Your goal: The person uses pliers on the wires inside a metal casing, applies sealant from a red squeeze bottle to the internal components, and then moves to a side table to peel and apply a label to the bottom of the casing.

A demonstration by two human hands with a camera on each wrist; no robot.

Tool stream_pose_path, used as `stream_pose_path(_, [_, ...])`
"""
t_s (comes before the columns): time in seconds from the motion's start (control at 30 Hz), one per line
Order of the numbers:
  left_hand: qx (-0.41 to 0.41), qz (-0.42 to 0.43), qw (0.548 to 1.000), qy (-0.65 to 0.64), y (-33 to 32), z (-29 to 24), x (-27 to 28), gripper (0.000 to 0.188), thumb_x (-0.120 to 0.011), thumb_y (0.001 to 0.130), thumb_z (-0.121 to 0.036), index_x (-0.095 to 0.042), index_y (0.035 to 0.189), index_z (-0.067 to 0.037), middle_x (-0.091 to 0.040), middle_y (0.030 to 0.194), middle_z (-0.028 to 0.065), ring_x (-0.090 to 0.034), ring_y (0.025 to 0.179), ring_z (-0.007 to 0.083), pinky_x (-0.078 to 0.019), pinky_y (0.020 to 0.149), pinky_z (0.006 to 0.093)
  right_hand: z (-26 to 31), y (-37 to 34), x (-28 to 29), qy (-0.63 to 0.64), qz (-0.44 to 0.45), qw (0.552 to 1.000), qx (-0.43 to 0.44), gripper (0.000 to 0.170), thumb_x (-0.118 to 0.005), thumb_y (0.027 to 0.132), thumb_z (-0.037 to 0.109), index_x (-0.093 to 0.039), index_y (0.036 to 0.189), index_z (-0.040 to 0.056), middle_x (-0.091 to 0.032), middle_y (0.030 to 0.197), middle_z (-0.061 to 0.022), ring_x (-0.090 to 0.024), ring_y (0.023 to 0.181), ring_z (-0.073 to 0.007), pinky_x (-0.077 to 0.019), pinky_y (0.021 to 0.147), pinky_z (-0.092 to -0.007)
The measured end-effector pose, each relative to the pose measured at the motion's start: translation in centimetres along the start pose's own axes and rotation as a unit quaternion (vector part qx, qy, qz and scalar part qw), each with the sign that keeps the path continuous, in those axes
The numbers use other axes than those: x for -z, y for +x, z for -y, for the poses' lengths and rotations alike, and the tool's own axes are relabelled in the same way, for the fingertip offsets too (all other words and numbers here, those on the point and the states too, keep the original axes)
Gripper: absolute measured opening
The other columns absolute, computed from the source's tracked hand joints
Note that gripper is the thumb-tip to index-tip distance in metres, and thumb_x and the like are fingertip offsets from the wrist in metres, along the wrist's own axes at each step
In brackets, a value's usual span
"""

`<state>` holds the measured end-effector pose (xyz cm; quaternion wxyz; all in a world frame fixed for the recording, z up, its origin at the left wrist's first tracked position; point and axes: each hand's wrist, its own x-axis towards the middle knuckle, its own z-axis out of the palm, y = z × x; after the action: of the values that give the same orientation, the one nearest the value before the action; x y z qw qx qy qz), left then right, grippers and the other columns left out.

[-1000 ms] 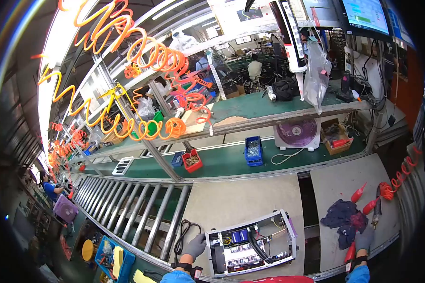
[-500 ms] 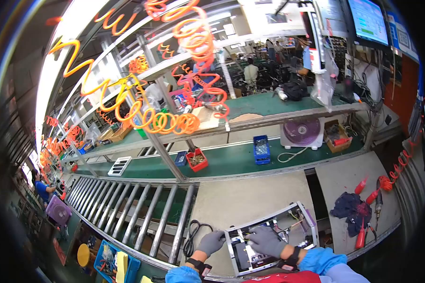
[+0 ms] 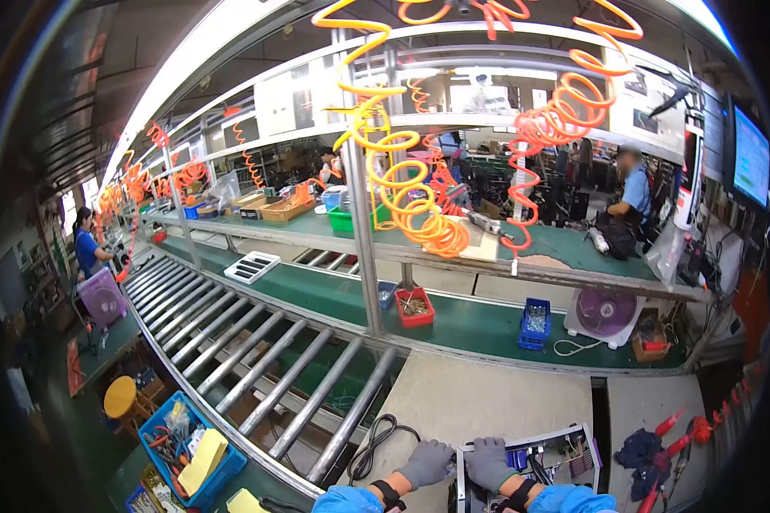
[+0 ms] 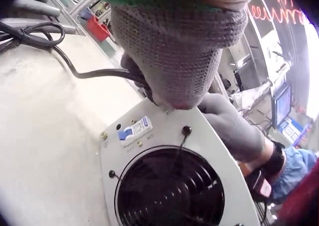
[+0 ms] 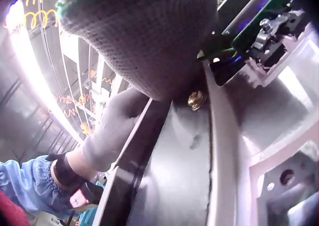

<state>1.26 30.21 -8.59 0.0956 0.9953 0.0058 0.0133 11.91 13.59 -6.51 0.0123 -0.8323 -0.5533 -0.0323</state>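
An open-topped metal case (image 3: 592,451) with wiring and boards inside lies on the bench. Its light end panel (image 4: 197,139) carries a round fan grille (image 4: 169,191) and a blue-and-white breaker switch (image 4: 135,131). My gloved left hand (image 3: 428,464) is at the outer face of this panel, gripping the black power cord (image 4: 99,73) where it meets the panel's upper edge. My gloved right hand (image 3: 489,464) reaches over the same wall from inside the case, beside a brass screw (image 5: 195,100). Its fingertips are hidden, so I cannot tell whether it pinches anything.
Left of the bench runs a roller conveyor (image 3: 293,363). A blue tool bin (image 3: 238,466) stands at the lower left. A dark cloth (image 3: 640,449) and red bottles (image 3: 669,423) lie at the right. Behind are a red parts bin (image 3: 416,318) and a blue one (image 3: 534,329).
My right hand has left the cloth and bottles on the right and come to the case's left end panel, beside my left hand. The head view has swung left.
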Motion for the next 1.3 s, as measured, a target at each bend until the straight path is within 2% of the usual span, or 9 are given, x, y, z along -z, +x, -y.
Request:
stream_pose_path(0.13, [-0.045, -0.019, 0.997, -0.057, 1.0, 1.7, -1.4, 0.026, -0.062, 0.087, -0.029, -0.065, 0.105, -0.010, -0.067, 0.094, 0.0124, -0.064, 0.092, 0.0337, -0.0493, 0.083, 0.0459, -1.0, 0.0, -1.5, 0.020, -0.054, 0.998, 0.030, 0.019, -0.065, 0.079, 0.030, -0.076, 0.090, 0.0210, -0.063, 0.107, -0.0110, -0.057, 0.105, -0.0327, -0.0368, 0.092, -0.0501])
stream_pose_path(0.23, [0.019, 0.197, 0.960, -0.195, 3.0, 2.9, 1.1, 0.029, -0.061, 0.087, -0.034, -0.067, 0.105, -0.011, -0.070, 0.097, 0.0133, -0.066, 0.093, 0.0333, -0.0502, 0.083, 0.0456, -1.3, -0.1, -2.2, 0.015, -0.073, 0.997, 0.035, 0.019, -0.067, 0.079, 0.032, -0.076, 0.094, 0.0239, -0.063, 0.107, -0.0099, -0.057, 0.106, -0.0316, -0.0364, 0.093, -0.0504])
stream_pose_path(0.33, [0.025, 0.212, 0.970, -0.112, 3.1, 1.7, 2.8, 0.035, -0.059, 0.087, -0.039, -0.069, 0.108, -0.013, -0.073, 0.101, 0.0133, -0.069, 0.097, 0.0334, -0.0514, 0.085, 0.0455, -1.3, -0.3, -2.1, 0.029, -0.093, 0.994, 0.040, 0.020, -0.067, 0.079, 0.033, -0.075, 0.096, 0.0238, -0.063, 0.108, -0.0097, -0.056, 0.108, -0.0303, -0.0348, 0.095, -0.0506])
stream_pose_path(0.53, [-0.005, -0.141, 0.989, 0.049, 0.4, -0.6, -4.6, 0.024, -0.065, 0.081, -0.032, -0.066, 0.094, -0.011, -0.070, 0.088, 0.0079, -0.067, 0.084, 0.0268, -0.0439, 0.077, 0.0446, -1.6, -0.4, -3.1, 0.045, -0.106, 0.992, 0.042, 0.022, -0.067, 0.080, 0.034, -0.075, 0.097, 0.0242, -0.063, 0.111, -0.0095, -0.055, 0.110, -0.0302, -0.0341, 0.097, -0.0518])
stream_pose_path(0.67, [0.061, 0.200, 0.976, -0.056, 2.6, -0.6, 3.2, 0.030, -0.060, 0.086, -0.035, -0.072, 0.106, -0.015, -0.074, 0.102, 0.0117, -0.070, 0.096, 0.0327, -0.0506, 0.085, 0.0471, -2.1, -0.4, -3.7, 0.037, -0.122, 0.991, 0.050, 0.023, -0.068, 0.079, 0.034, -0.076, 0.099, 0.0256, -0.063, 0.111, -0.0093, -0.055, 0.111, -0.0302, -0.0337, 0.097, -0.0522])
stream_pose_path(0.77, [0.068, 0.207, 0.967, -0.134, 3.5, 0.4, 2.5, 0.026, -0.066, 0.085, -0.033, -0.073, 0.105, -0.017, -0.075, 0.095, 0.0088, -0.071, 0.093, 0.0280, -0.0477, 0.083, 0.0454, -2.2, -0.3, -3.9, 0.047, -0.130, 0.989, 0.051, 0.024, -0.068, 0.079, 0.034, -0.076, 0.100, 0.0258, -0.063, 0.111, -0.0091, -0.055, 0.111, -0.0302, -0.0337, 0.097, -0.0524])
stream_pose_path(1.0, [0.060, -0.161, 0.983, 0.057, -0.5, -2.4, -3.7, 0.027, -0.066, 0.082, -0.031, -0.065, 0.103, -0.012, -0.071, 0.090, 0.0051, -0.066, 0.082, 0.0258, -0.0453, 0.078, 0.0416, -1.6, -0.6, -2.9, 0.050, -0.126, 0.990, 0.046, 0.026, -0.066, 0.078, 0.032, -0.076, 0.100, 0.0210, -0.063, 0.112, -0.0093, -0.054, 0.111, -0.0307, -0.0336, 0.097, -0.0515])
stream_pose_path(1.13, [0.146, -0.268, 0.952, 0.027, -2.0, -4.7, -4.8, 0.039, -0.062, 0.085, -0.028, -0.062, 0.119, -0.010, -0.067, 0.116, 0.0077, -0.062, 0.109, 0.0247, -0.0460, 0.089, 0.0425, -1.9, -0.5, -3.4, 0.078, -0.111, 0.990, 0.034, 0.026, -0.066, 0.078, 0.031, -0.076, 0.100, 0.0203, -0.062, 0.114, -0.0092, -0.053, 0.112, -0.0311, -0.0335, 0.098, -0.0512])
stream_pose_path(1.3, [0.291, -0.127, 0.942, -0.109, -10.3, -4.1, -8.2, 0.035, -0.060, 0.081, -0.018, -0.067, 0.114, -0.011, -0.067, 0.114, 0.0119, -0.064, 0.106, 0.0305, -0.0503, 0.090, 0.0445, -2.2, -0.3, -4.0, 0.047, -0.087, 0.995, 0.020, 0.026, -0.066, 0.078, 0.028, -0.076, 0.100, 0.0171, -0.062, 0.121, -0.0112, -0.051, 0.115, -0.0352, -0.0361, 0.100, -0.0510])
